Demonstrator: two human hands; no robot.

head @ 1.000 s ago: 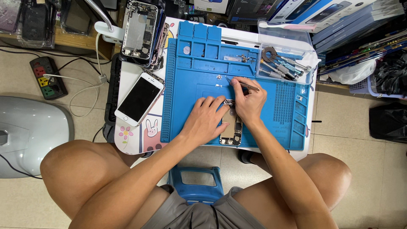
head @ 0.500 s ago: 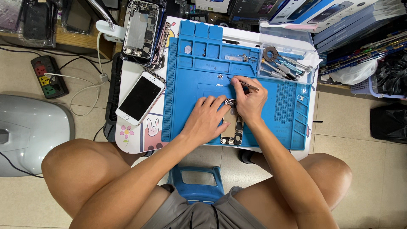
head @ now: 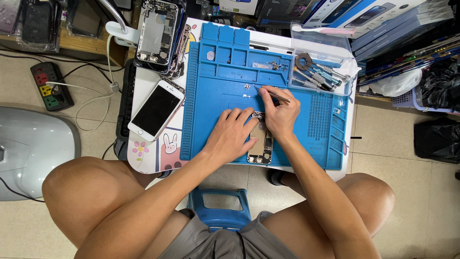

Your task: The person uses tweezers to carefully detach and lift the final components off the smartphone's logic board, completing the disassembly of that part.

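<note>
The left hand (head: 233,134) lies flat, fingers spread, pressing on an opened phone body (head: 261,144) on the blue repair mat (head: 211,110). The right hand (head: 280,114) is closed around thin metal tweezers (head: 272,95), tips pointing up-left over the mat. Beyond the right hand, a clear tray of screwdrivers (head: 318,72) sits. Left of the mat lies a white smartphone (head: 156,109), face up on the surface (head: 143,86).
</note>
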